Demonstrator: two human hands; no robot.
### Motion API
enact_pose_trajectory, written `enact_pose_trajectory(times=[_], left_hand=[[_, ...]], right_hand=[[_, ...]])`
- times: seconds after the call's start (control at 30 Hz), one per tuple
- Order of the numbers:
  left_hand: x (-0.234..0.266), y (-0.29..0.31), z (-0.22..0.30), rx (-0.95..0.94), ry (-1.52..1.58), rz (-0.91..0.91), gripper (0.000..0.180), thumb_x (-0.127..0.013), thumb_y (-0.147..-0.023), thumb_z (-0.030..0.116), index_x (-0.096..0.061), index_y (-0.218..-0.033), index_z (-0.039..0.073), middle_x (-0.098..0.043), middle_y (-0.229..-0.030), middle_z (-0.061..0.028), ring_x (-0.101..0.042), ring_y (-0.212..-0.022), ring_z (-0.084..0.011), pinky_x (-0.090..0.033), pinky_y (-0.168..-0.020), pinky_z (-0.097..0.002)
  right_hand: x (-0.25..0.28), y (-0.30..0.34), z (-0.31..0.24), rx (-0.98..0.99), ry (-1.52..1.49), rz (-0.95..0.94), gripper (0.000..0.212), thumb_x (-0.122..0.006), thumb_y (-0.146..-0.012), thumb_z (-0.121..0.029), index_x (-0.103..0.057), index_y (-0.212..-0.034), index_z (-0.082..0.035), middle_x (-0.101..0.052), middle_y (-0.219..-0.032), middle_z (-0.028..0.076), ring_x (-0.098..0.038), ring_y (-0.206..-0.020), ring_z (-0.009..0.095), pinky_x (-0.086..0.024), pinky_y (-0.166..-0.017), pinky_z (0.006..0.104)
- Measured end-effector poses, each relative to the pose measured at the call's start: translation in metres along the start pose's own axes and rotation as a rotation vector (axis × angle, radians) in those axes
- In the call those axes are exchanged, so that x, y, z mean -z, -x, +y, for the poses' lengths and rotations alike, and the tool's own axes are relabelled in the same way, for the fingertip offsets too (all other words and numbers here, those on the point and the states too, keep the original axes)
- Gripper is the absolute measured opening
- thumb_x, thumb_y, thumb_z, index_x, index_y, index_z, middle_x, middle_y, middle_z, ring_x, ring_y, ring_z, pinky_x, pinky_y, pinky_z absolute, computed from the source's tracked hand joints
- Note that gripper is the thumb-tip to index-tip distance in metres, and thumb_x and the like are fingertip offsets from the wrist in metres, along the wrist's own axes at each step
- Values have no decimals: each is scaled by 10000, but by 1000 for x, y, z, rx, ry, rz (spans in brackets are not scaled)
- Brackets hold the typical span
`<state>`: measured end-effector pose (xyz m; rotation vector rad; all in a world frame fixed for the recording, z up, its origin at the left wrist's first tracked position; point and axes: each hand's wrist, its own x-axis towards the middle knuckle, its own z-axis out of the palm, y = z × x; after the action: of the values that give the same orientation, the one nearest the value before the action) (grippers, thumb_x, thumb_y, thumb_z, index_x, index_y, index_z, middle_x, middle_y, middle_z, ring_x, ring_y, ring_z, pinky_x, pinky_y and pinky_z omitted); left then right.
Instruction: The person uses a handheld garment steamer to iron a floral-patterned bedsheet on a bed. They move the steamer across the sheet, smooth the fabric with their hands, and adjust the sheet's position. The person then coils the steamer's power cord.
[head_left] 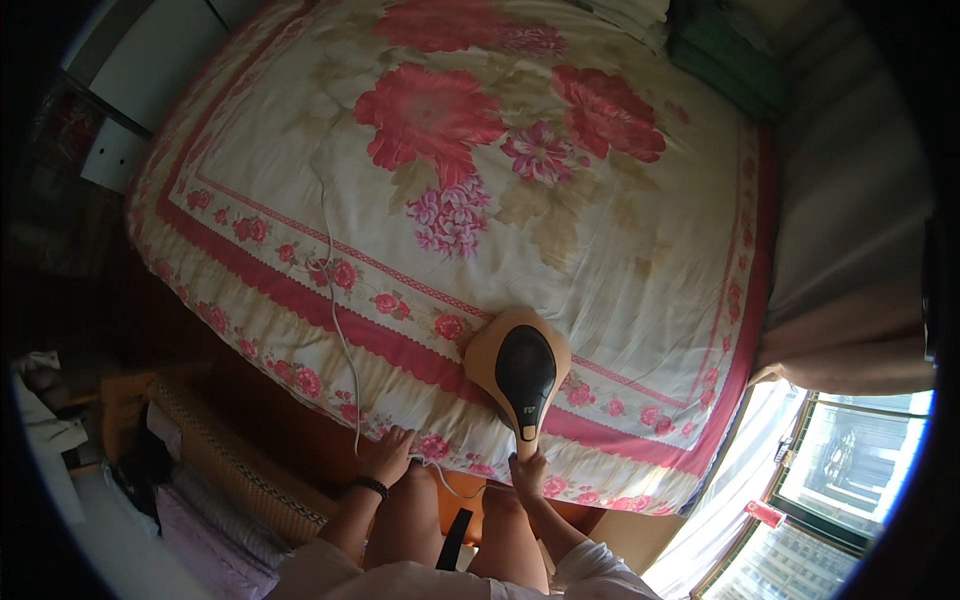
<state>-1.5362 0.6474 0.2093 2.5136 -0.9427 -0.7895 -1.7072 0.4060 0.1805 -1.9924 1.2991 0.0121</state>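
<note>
A handheld mattress vacuum cleaner [500, 350], gold with a dark glossy oval top, lies head-down on the bed's near part. My right hand [529, 472] is wrapped round its handle, which points toward me. At the bed's near edge, my left hand [390, 455] is closed over the white power cord [350, 370]; its fingertips are partly hidden. The cord comes out on both sides of that hand, one stretch running up across the bed and a short loop trailing toward the vacuum. A floral bedsheet [440, 285] with red borders covers the mattress beneath.
Folded green bedding [725, 60] sits at the far right corner. A curtain [850, 250] hangs along the right side, above a bright window [850, 470]. A wicker-edged piece of furniture [240, 470] with pillows stands at lower left. White cabinets [150, 60] are at far left.
</note>
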Motion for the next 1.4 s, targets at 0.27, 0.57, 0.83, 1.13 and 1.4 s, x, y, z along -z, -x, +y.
enact_pose_trajectory(times=[0.27, 0.57, 0.83, 1.13, 1.4], left_hand=[[186, -94, 92, -475, 364, -168, 382, -651, -851, 121, -550, -1215, 65, -587, -1158, -137, -566, -1083, -279, -451, -941, -377], [331, -36, 145, 101, -2911, 77, 227, -490, -989, 272, -557, -983, 56, -571, -976, -120, -588, -840, -266, -447, -785, -417], [368, -95, 162, 1105, -3739, -518, 308, -488, -1000, 349, -588, -878, 84, -585, -910, -99, -585, -812, -244, -435, -750, -416], [372, -102, 189, 1033, -3846, -355, 313, -472, -1001, 373, -612, -898, 113, -591, -943, -79, -559, -838, -215, -426, -762, -399], [358, -137, 210, 1403, -3629, -558, 331, -469, -1003, 383, -621, -911, 104, -579, -888, -66, -555, -789, -195, -451, -728, -374]], right_hand=[[-68, -154, -115, -204, -442, 253, 226, -716, -749, -104, -569, -787, 64, -593, -617, 75, -583, -486, 142, -492, -430, 298], [1, -407, -224, -311, -511, 139, 414, -771, -814, -334, -477, -719, -58, -470, -537, 38, -467, -411, 171, -394, -371, 348], [-14, -396, -214, -269, -598, 204, 171, -663, -812, -94, -531, -784, 11, -548, -571, 88, -538, -433, 178, -414, -368, 328], [-77, -143, -146, -184, -114, 228, 390, -696, -739, -163, -545, -1020, 62, -629, -832, 305, -618, -824, 483, -481, -709, 514], [-74, 32, -97, -319, -55, -49, 375, -705, -783, -242, -529, -974, 28, -625, -788, 302, -615, -780, 497, -477, -664, 529]])
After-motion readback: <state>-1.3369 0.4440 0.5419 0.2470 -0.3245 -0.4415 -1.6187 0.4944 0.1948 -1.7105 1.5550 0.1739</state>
